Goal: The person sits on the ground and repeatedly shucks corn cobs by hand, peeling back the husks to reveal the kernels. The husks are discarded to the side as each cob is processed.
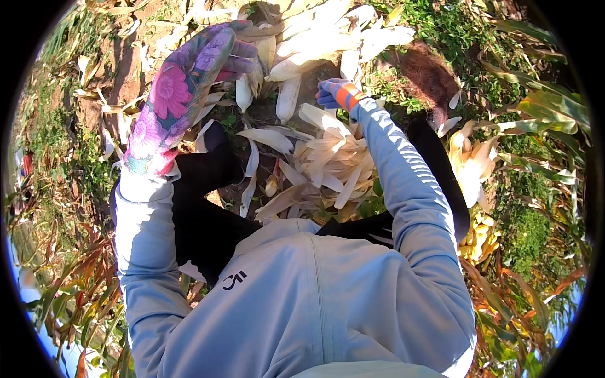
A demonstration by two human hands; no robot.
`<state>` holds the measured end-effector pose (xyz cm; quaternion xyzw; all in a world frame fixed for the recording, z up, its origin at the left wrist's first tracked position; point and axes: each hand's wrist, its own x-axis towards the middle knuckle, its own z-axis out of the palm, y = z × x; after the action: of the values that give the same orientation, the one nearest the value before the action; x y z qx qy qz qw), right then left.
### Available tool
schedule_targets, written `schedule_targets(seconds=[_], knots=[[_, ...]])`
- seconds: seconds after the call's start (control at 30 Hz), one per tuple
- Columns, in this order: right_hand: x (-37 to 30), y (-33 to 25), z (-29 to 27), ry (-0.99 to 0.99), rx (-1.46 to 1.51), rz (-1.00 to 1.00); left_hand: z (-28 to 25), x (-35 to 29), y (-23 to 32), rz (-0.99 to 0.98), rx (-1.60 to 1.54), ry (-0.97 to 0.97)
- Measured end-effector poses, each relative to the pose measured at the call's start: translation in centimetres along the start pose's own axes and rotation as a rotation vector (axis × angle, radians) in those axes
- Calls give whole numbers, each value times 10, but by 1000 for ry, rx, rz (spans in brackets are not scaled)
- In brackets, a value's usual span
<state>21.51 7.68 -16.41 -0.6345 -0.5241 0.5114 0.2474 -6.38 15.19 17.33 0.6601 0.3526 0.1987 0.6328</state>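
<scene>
My left hand [189, 88], in a purple and pink flowered glove, is raised at the upper left with its fingers stretched out and nothing seen in them. Below its fingertips lies a corn ear in its pale husk [244, 94]. My right hand [339, 94], in a blue and orange glove, is closed at the upper middle; whatever its fingers hold, if anything, is hidden. Near it, a white-husked corn ear [288, 97] points toward me. Beyond both hands spreads a sunlit heap of husked-over corn ears [321, 41].
Loose dry husks [334, 157] are piled between my legs. Bare yellow corn ears [480, 238] lie beside my right leg, near more pale husks [472, 157]. A reddish-brown fuzzy mass [430, 75] sits at the upper right. Corn plants [548, 113] stand along the right.
</scene>
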Motion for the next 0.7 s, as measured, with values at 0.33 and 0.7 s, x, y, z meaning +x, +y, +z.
schedule_targets(seconds=[0.33, 0.7], knots=[[148, 89, 47, 603, 599, 536, -10, 19, -35, 28, 132, 43], [42, 28, 86, 511, 1359, 281, -2, 21, -42, 5, 421, -73]])
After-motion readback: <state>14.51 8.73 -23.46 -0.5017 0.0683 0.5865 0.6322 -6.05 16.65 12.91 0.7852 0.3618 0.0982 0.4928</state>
